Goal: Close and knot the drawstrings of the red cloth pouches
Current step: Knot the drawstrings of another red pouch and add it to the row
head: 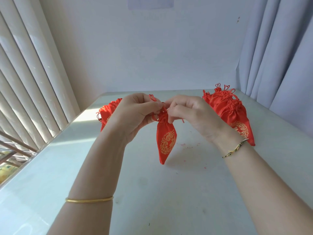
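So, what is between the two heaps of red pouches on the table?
In the head view, the left hand and right hand, holding one pouch by its drawstrings.

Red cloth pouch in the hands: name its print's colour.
Gold ornamental print on the red cloth pouch, clearest in head view.

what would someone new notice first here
A red pouch with a gold motif hangs mid-frame, while the left hand and right hand pinch its drawstring at the gathered neck. Next comes a pile of pouches at the far right of the table, with more pouches partly hidden behind the left hand.
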